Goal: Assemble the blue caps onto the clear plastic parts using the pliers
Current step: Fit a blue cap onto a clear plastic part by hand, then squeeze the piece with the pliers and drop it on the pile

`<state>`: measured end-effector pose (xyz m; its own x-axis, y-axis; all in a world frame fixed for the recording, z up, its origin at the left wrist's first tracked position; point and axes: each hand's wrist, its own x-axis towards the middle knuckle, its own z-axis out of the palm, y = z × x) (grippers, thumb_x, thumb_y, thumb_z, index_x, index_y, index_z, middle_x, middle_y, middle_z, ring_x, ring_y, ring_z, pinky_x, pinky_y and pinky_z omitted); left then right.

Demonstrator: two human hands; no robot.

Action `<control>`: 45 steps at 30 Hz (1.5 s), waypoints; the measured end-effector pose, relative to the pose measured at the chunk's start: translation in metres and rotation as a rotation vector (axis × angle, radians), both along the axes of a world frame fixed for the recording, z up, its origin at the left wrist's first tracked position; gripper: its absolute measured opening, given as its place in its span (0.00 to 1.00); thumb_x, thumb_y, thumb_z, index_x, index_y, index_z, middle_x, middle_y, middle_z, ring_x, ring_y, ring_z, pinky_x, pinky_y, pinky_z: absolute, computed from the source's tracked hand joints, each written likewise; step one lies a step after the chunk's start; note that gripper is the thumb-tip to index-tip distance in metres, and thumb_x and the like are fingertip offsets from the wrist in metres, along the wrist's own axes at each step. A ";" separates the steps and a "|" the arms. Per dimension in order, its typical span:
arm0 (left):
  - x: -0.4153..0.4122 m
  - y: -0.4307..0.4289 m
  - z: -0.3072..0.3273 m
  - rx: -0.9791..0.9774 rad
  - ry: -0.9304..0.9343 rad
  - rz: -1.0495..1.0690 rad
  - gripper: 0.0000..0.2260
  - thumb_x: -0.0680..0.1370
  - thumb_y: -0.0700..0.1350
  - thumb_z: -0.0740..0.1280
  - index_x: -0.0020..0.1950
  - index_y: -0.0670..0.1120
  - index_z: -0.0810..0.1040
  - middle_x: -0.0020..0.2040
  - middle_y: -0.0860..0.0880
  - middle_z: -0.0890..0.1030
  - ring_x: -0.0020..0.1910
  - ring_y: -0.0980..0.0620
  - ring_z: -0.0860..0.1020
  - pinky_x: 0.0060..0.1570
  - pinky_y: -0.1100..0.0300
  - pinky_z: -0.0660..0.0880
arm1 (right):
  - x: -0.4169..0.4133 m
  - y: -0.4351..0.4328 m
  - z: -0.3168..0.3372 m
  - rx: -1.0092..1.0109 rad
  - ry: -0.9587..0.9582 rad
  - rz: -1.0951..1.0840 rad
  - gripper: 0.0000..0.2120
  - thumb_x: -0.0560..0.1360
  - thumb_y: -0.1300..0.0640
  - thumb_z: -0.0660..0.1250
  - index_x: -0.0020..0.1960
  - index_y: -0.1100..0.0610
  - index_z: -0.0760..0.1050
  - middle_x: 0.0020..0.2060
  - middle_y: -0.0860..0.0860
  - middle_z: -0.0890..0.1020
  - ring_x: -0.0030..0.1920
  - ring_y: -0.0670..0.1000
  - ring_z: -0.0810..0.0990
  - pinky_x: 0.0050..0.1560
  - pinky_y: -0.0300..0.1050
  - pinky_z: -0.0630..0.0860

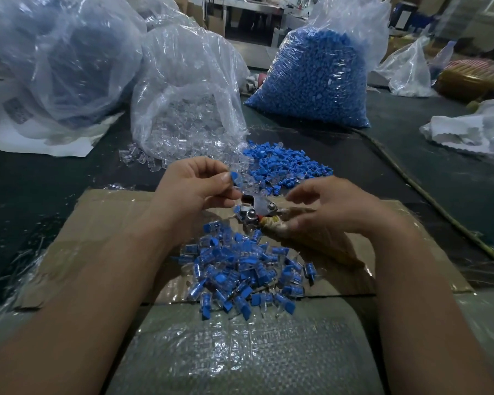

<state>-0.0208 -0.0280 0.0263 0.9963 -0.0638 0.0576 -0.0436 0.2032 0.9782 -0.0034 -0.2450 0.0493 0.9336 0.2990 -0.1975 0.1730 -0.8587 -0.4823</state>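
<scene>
**Cap seating at the pliers: fault risks**

Position. The left hand (194,189) pinches one blue cap (234,178) between thumb and forefinger, just above the head of the pliers (251,209). A clear plastic part (250,185) appears to sit against the cap, but its outline is hard to separate from the loose clear pieces behind it. The right hand (325,212) curls its fingers round the wrapped handles of the pliers, over the cardboard sheet (111,223). A square pocket shows in the tool head. Whether the jaws are parted cannot be told.

Stock. The pile of finished pieces (240,269) lies on the cardboard, touching the tool head. The loose caps (285,163) lie beyond the hands, beside the bag of clear parts (188,109).

Probable step. The pair is being loaded into the pocket for pressing.

Faults to expect:
- Skewed seating. A cap entering the pocket tilted is likely to jam or crack the clear part.
- Pinched fingertips. The left thumb and forefinger are close to the head, so an early squeeze would catch them.
- Foreign piece. A finished piece from the adjoining pile may slide under the head and block closure.
</scene>
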 end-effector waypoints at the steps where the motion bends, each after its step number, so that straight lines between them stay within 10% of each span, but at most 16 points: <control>1: 0.001 0.000 0.000 -0.009 -0.001 0.012 0.07 0.74 0.30 0.62 0.39 0.40 0.73 0.26 0.50 0.79 0.29 0.53 0.80 0.28 0.66 0.77 | -0.001 -0.002 0.000 -0.034 0.090 0.005 0.27 0.63 0.47 0.75 0.60 0.46 0.73 0.44 0.35 0.71 0.47 0.38 0.71 0.41 0.33 0.64; 6: 0.002 0.002 0.000 -0.026 -0.002 0.021 0.06 0.74 0.30 0.63 0.39 0.39 0.74 0.27 0.50 0.79 0.29 0.53 0.80 0.29 0.66 0.76 | -0.002 0.004 -0.003 -0.165 0.141 0.001 0.37 0.59 0.48 0.78 0.65 0.45 0.67 0.45 0.37 0.65 0.53 0.45 0.66 0.51 0.44 0.65; 15: 0.003 0.002 -0.001 -0.017 0.007 0.023 0.07 0.74 0.31 0.62 0.39 0.40 0.74 0.27 0.50 0.80 0.29 0.54 0.80 0.29 0.66 0.76 | -0.001 0.018 -0.006 -0.259 -0.112 -0.024 0.10 0.67 0.54 0.70 0.48 0.49 0.79 0.38 0.46 0.77 0.39 0.45 0.73 0.36 0.41 0.71; 21: 0.004 0.002 -0.003 -0.009 -0.001 0.033 0.07 0.75 0.31 0.62 0.40 0.40 0.74 0.27 0.50 0.80 0.30 0.54 0.81 0.30 0.66 0.77 | 0.003 0.019 -0.014 -0.274 -0.220 -0.075 0.09 0.69 0.63 0.65 0.43 0.49 0.76 0.38 0.47 0.76 0.38 0.45 0.72 0.37 0.44 0.74; 28: 0.005 0.000 -0.004 0.017 -0.045 0.075 0.08 0.75 0.31 0.62 0.40 0.41 0.73 0.27 0.52 0.79 0.31 0.55 0.81 0.30 0.66 0.77 | 0.000 0.020 -0.009 -0.123 -0.574 -0.126 0.14 0.74 0.55 0.65 0.32 0.46 0.65 0.31 0.44 0.67 0.40 0.51 0.66 0.39 0.45 0.58; 34: 0.001 -0.004 -0.003 0.100 -0.163 0.126 0.08 0.76 0.31 0.62 0.41 0.43 0.73 0.31 0.50 0.79 0.32 0.57 0.81 0.32 0.66 0.77 | -0.001 0.028 -0.013 0.045 -0.441 -0.107 0.03 0.76 0.54 0.63 0.46 0.50 0.68 0.37 0.47 0.72 0.40 0.51 0.70 0.37 0.44 0.61; 45: -0.002 -0.007 -0.001 0.166 -0.248 0.196 0.08 0.76 0.31 0.62 0.41 0.43 0.73 0.36 0.46 0.78 0.31 0.60 0.79 0.31 0.68 0.76 | -0.004 0.036 -0.018 0.041 -0.396 0.023 0.13 0.75 0.57 0.63 0.59 0.52 0.70 0.48 0.46 0.69 0.47 0.46 0.67 0.46 0.41 0.60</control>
